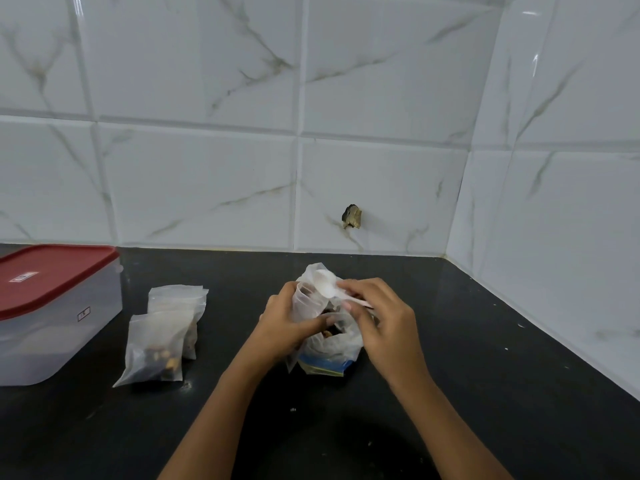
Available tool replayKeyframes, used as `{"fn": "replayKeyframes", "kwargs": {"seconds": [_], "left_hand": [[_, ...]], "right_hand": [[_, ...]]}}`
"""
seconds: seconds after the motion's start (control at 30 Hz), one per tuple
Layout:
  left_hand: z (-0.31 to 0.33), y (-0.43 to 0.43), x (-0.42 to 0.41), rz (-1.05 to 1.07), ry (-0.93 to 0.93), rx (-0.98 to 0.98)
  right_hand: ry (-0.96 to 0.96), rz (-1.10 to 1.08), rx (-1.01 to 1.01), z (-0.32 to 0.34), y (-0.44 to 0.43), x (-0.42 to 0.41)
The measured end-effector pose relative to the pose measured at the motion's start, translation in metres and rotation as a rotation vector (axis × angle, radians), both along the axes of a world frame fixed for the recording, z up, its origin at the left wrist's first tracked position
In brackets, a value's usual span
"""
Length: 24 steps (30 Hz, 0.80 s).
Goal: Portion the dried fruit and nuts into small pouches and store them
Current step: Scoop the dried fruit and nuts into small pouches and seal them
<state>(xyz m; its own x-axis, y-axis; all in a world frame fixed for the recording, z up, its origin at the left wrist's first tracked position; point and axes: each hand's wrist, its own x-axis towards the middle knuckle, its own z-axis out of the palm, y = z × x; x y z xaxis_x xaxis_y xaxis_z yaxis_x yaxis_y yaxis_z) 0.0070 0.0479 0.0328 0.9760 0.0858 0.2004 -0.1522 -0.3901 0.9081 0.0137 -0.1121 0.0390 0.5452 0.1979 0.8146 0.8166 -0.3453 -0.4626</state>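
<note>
Black bench point(450, 341) in a corner of white marbled wall tiles point(207, 185). Left hand point(289, 323) grips a small translucent pouch point(313, 299) upright at bench centre, fingers curled round its side, thumb across the front. Right hand point(381, 317) pinches the handle of a white plastic spoon point(327, 284), bowl at the pouch mouth, tilted; fingers pressed together on the handle. Dark and tan fruit-nut pieces point(330, 329) visible through the plastic low between the hands. Under and behind the pouch sits a larger bag point(325, 367) with a blue and yellow printed base, touching the bench; can't tell exactly where pouch ends and bag begins. Left of the hands, well apart, two filled pouches point(162, 337) lean together, front one overlapping the back one, nuts at the bottom. Further left, at the frame edge, a clear box with red lid point(52, 278), closed. Small dark hole in the wall point(352, 216) above the hands.
</note>
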Motion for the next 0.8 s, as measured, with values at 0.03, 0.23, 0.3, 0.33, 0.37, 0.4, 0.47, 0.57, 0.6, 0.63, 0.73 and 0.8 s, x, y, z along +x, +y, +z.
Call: {"fn": "replayKeyframes", "kwargs": {"seconds": [0.03,0.23,0.3,0.33,0.37,0.4,0.47,0.57,0.6,0.63,0.73,0.8], "left_hand": [[0.0,-0.001,0.001,0.022,-0.002,0.033],[-0.005,-0.005,0.003,0.225,0.123,0.142],[-0.005,-0.004,0.002,0.192,0.163,0.064],[-0.005,-0.004,0.002,0.178,0.177,0.037],[-0.007,-0.003,0.002,0.165,0.182,0.024],[-0.008,-0.002,0.003,0.154,0.186,0.012],[-0.011,-0.001,0.003,0.143,0.188,-0.004],[-0.012,-0.001,0.002,0.125,0.174,-0.015],[-0.012,-0.002,0.002,0.121,0.168,-0.015],[-0.011,-0.003,0.001,0.113,0.166,-0.016],[-0.009,-0.004,-0.002,0.077,0.167,-0.071],[-0.007,-0.006,-0.003,0.047,0.164,-0.166]], "right_hand": [[0.114,-0.006,0.06,0.0,-0.001,0.0],[0.534,-0.082,0.061,-0.008,0.0,0.009],[0.492,-0.157,-0.122,-0.012,0.006,0.01],[0.458,-0.218,-0.242,-0.013,0.007,0.01],[0.429,-0.28,-0.35,-0.013,0.007,0.012],[0.412,-0.329,-0.432,-0.013,0.007,0.013],[0.398,-0.391,-0.54,-0.012,0.005,0.016],[0.339,-0.419,-0.686,-0.013,0.007,0.017],[0.313,-0.401,-0.72,-0.014,0.008,0.018],[0.298,-0.374,-0.726,-0.015,0.008,0.018],[0.346,-0.282,-0.572,-0.015,0.003,0.017],[0.361,-0.261,-0.493,-0.014,0.0,0.015]]}}
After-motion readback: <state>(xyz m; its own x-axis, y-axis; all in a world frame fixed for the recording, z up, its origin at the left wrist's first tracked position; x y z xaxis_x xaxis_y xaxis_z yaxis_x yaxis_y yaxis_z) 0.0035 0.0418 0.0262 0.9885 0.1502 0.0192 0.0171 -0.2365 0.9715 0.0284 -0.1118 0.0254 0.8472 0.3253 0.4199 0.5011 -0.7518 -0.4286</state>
